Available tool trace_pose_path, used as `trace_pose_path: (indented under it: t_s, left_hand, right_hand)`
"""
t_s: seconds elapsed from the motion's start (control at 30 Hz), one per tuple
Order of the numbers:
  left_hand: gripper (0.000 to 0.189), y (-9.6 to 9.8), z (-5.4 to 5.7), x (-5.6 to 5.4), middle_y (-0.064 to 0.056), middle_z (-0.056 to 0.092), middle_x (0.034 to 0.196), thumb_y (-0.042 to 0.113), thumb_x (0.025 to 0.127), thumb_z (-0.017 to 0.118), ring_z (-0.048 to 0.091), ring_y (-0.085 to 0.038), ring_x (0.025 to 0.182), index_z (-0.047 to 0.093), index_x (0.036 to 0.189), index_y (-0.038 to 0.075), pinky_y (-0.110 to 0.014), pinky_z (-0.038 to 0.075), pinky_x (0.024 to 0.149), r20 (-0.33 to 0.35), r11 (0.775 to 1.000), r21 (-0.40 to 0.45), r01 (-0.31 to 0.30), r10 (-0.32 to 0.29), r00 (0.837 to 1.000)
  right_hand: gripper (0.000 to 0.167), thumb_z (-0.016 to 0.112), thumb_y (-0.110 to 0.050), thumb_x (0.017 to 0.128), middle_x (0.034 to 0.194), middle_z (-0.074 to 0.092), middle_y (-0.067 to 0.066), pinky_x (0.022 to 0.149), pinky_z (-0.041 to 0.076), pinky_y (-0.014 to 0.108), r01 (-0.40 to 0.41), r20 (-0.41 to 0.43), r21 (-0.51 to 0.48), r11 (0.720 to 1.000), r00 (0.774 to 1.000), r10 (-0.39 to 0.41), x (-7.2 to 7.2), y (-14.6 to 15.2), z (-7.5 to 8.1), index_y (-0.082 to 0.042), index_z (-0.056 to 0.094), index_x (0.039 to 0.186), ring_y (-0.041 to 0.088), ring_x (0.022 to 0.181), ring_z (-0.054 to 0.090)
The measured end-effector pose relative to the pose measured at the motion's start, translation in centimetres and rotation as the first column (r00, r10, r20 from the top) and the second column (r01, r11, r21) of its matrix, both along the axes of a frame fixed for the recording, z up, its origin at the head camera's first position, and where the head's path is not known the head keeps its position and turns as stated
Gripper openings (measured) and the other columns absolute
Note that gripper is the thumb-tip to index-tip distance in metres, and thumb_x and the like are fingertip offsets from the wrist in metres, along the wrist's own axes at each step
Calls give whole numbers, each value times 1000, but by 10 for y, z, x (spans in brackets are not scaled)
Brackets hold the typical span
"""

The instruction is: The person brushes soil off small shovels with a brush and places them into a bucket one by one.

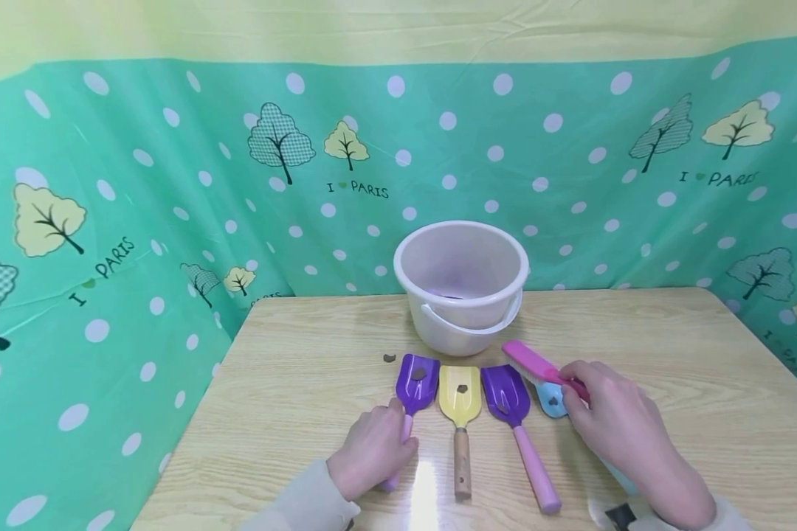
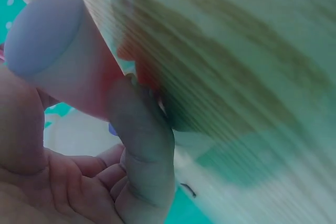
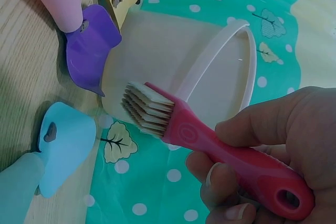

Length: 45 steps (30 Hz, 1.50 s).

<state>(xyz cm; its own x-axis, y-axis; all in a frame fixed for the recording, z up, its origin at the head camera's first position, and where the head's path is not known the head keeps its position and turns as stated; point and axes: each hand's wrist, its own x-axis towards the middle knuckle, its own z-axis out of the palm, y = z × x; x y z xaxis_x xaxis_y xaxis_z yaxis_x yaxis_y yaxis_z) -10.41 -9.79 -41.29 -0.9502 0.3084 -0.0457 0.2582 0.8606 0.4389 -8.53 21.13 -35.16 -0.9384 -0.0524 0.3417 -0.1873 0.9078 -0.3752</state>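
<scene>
My left hand (image 1: pixel 375 446) grips the lilac handle (image 2: pixel 79 77) of the leftmost purple toy shovel (image 1: pixel 417 383), whose blade holds a brown crumb. In my right hand (image 1: pixel 614 413) is a pink brush (image 3: pixel 215 140), pinched between thumb and fingers with its pale bristles (image 3: pixel 147 109) turned toward the shovels. The brush overlaps the light-blue shovel (image 3: pixel 68 142) in the head view. Between the hands lie a yellow shovel (image 1: pixel 460 394) with a wooden handle and a second purple shovel (image 1: pixel 507 394). Each of these blades carries a small brown crumb.
A white bucket (image 1: pixel 465 324) with its handle hanging down in front stands behind the shovels. One loose brown crumb (image 1: pixel 389 358) lies on the wooden table (image 1: pixel 292 383) left of it. A green dotted cloth (image 1: pixel 438 169) hangs along the back and sides.
</scene>
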Motion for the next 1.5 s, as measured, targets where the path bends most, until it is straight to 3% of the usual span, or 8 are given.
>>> trace_pose_path:
  t_s: [0.23, 0.43, 0.63, 0.9, 1.5]
  left_hand:
    - [49, 0, -3, 0, -3, 47, 63, 13, 75, 65, 44, -10, 42, 50, 114, -12, -24, 39, 39, 2, 1000, -7, 5, -5, 1000]
    - [24, -1, -4, 1, 1, 44, 59, 8, 74, 61, 43, -10, 42, 53, 95, 0, -25, 38, 38, -17, 1000, -8, 1, -2, 1000]
    - [19, -1, -4, 2, 1, 44, 58, 8, 74, 60, 43, -11, 42, 53, 91, 3, -26, 37, 39, -24, 1000, -1, -20, 20, 1000]
    - [15, -5, -1, 1, 2, 42, 57, 8, 75, 61, 40, -12, 45, 46, 77, 11, -26, 35, 39, -82, 1000, -3, -12, 12, 997]
    - [13, -14, 10, 5, 2, 44, 59, 9, 74, 64, 42, -11, 46, 51, 76, 11, -25, 37, 41, -77, 1000, 12, -15, 16, 997]
  right_hand:
    - [20, 66, -6, 79, 72, 52, -1, 44, 29, 27, -4, 4, -3, 1000, 1000, 4, 0, 0, -1, -8, 68, 99, 13, 56, 39]
    - [20, 66, -6, 80, 74, 54, -1, 45, 30, 27, -10, 14, -3, 1000, 1000, 10, -1, -1, -1, -9, 69, 99, 13, 57, 41]
    - [20, 66, -6, 80, 76, 56, 0, 46, 32, 28, -7, 21, -6, 1000, 1000, 7, -1, -2, -1, -8, 69, 99, 14, 59, 42]
    - [20, 68, -5, 79, 75, 55, -1, 45, 31, 27, -11, 5, -6, 1000, 1000, 11, 0, -3, -2, -9, 69, 98, 13, 57, 41]
    - [18, 68, -6, 79, 78, 58, -1, 47, 33, 27, -36, 1, -8, 999, 999, 36, 1, -10, -1, -11, 69, 96, 12, 59, 43]
